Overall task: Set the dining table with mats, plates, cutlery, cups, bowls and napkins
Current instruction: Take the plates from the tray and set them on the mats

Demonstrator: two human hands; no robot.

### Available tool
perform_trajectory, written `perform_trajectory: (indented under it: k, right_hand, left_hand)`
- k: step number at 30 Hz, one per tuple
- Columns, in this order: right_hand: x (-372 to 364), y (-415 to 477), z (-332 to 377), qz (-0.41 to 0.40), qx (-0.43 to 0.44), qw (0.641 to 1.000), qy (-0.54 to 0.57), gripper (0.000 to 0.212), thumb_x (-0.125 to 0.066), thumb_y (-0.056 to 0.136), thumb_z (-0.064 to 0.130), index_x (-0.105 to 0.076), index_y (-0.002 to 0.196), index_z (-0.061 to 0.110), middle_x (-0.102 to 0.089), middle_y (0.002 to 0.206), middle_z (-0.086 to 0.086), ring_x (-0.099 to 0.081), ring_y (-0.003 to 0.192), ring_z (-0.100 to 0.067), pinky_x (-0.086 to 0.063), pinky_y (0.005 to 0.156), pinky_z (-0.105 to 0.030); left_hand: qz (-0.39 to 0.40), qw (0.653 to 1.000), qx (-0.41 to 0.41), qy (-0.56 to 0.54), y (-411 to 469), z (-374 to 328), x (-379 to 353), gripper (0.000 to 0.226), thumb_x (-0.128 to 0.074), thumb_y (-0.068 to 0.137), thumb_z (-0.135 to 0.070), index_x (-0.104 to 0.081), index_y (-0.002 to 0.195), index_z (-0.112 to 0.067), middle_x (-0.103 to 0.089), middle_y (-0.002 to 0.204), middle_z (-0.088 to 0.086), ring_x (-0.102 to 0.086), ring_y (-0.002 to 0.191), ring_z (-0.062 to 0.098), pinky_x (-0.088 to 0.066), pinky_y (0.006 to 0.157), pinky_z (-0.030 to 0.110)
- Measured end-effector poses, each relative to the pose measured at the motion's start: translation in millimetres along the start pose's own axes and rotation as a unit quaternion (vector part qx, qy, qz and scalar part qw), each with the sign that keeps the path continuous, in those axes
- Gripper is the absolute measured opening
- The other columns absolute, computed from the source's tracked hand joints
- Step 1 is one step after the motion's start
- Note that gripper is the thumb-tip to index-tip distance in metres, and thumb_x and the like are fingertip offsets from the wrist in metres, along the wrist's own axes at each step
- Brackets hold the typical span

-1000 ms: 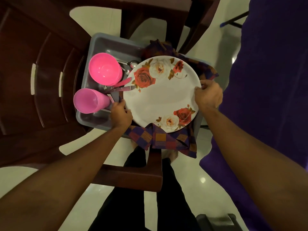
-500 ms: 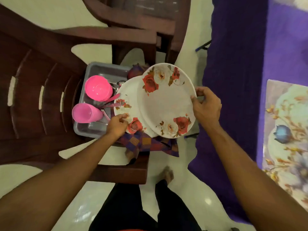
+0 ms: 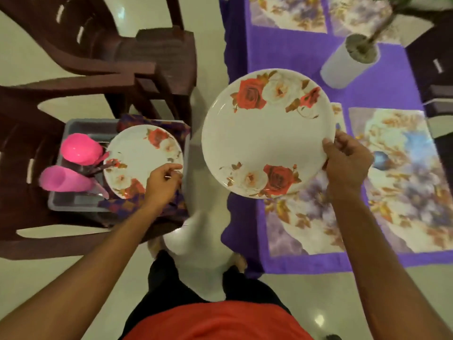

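Your right hand (image 3: 345,163) pinches the rose plate (image 3: 264,133) by its rim, level for the floral mat (image 3: 404,180); your left hand (image 3: 161,185) curls at the second plate (image 3: 139,155), grip unclear.

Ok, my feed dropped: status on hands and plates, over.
Right hand grips lifted plate by its rim, over edge of near mat. Left hand at rim of second plate in tub, grip unclear. Plant pot stands farther back, apart.

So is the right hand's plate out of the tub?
Out. The right hand holds the plate at the purple table's edge, apart from the grey tub.
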State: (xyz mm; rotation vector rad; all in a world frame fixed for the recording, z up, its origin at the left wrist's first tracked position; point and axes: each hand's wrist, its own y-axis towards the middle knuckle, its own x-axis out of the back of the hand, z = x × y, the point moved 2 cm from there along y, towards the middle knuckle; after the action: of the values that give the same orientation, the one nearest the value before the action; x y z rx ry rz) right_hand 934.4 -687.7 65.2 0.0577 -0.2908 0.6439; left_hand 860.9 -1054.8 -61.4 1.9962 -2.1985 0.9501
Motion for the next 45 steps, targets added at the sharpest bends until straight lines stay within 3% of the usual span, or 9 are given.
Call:
perform_trajectory:
  k: [6,9,17,20,22,28,32,39,45]
  right_hand:
    - [130.2,20.3,-65.5,-0.042,-0.150,0.983,0.096,0.014,-0.070,0.089,0.003,-0.075,0.098,0.013,-0.073,0.075,0.007,-0.068,0.070,-0.013,-0.058,0.065,-0.034]
    - [162.4,22.9,-96.2,-0.059,-0.201,0.968,0.141,0.016,-0.071,0.087,0.002,-0.075,0.101,0.010,-0.074,0.087,-0.003,-0.069,0.073,-0.017,-0.056,0.061,-0.030]
    - [162.0,17.7,-138.3,-0.083,-0.258,0.948,0.168,0.026,-0.073,0.085,0.001,-0.075,0.110,0.002,-0.076,0.105,-0.008,-0.072,0.095,-0.023,-0.061,0.083,-0.041]
    - [153.6,18.9,-142.2,-0.081,-0.284,0.936,0.192,0.023,-0.069,0.088,-0.001,-0.075,0.109,0.006,-0.077,0.099,-0.004,-0.073,0.094,-0.023,-0.061,0.077,-0.042]
    - [148.3,20.4,-145.3,-0.072,-0.286,0.935,0.197,0.021,-0.067,0.089,0.000,-0.077,0.104,0.013,-0.077,0.100,-0.005,-0.074,0.095,-0.024,-0.062,0.075,-0.042]
    - [138.5,17.0,-142.7,-0.039,-0.231,0.965,0.120,0.019,-0.066,0.093,0.008,-0.072,0.079,0.020,-0.063,0.058,0.004,-0.052,0.040,-0.018,-0.044,0.040,-0.027]
    - [137.5,14.1,-146.4,-0.064,-0.197,0.978,0.035,0.017,-0.073,0.084,0.013,-0.071,0.073,0.026,-0.055,0.055,0.014,-0.057,0.059,-0.019,-0.057,0.059,-0.045]
    - [130.2,8.4,-145.4,-0.071,-0.126,0.986,-0.079,0.015,-0.076,0.085,0.020,-0.074,0.092,0.006,-0.054,0.062,0.015,-0.052,0.057,-0.001,-0.046,0.058,-0.010]
    - [130.9,-0.6,-136.1,-0.093,-0.145,0.980,-0.101,0.010,-0.072,0.089,0.026,-0.071,0.094,0.018,-0.067,0.081,0.004,-0.066,0.081,-0.014,-0.058,0.078,-0.034]
  left_hand:
    - [0.034,0.999,-0.009,-0.035,-68.9,-43.0,-114.6,0.027,-0.060,0.096,-0.011,-0.064,0.123,-0.018,-0.066,0.094,-0.001,-0.064,0.093,0.020,-0.054,0.085,0.032]
    - [0.069,0.997,-0.004,-0.023,-85.6,-55.5,-151.7,0.046,-0.068,0.092,-0.016,-0.055,0.136,-0.020,-0.062,0.118,-0.001,-0.060,0.107,0.015,-0.054,0.088,0.030]
    - [0.085,0.992,-0.042,0.081,-89.7,-62.3,-180.6,0.081,-0.079,0.083,-0.017,-0.036,0.152,-0.025,-0.047,0.140,0.002,-0.052,0.121,0.019,-0.051,0.101,0.049]
    - [0.087,0.990,-0.053,0.092,-86.2,-63.2,-180.6,0.084,-0.080,0.081,-0.016,-0.035,0.152,-0.025,-0.048,0.140,0.001,-0.053,0.121,0.018,-0.052,0.100,0.050]
    - [0.092,0.990,-0.053,0.095,-84.8,-62.2,-179.4,0.085,-0.081,0.080,-0.019,-0.036,0.151,-0.027,-0.050,0.139,-0.001,-0.054,0.121,0.017,-0.053,0.099,0.050]
    - [0.085,0.990,-0.055,0.098,-87.0,-61.7,-180.1,0.084,-0.080,0.082,-0.020,-0.034,0.152,-0.029,-0.047,0.142,0.000,-0.051,0.123,0.017,-0.052,0.100,0.048]
    - [0.093,0.991,-0.052,0.085,-88.8,-59.7,-180.4,0.084,-0.079,0.082,-0.026,-0.033,0.152,-0.035,-0.047,0.143,-0.001,-0.051,0.125,0.017,-0.051,0.100,0.048]
    - [0.105,0.990,-0.060,0.072,-89.7,-56.3,-179.0,0.083,-0.078,0.082,-0.038,-0.032,0.151,-0.041,-0.050,0.144,-0.007,-0.051,0.126,0.017,-0.051,0.100,0.052]
    - [0.128,0.989,-0.054,0.046,-90.6,-55.2,-176.1,0.080,-0.076,0.085,-0.033,-0.031,0.151,-0.040,-0.051,0.138,-0.005,-0.054,0.118,0.016,-0.055,0.092,0.042]
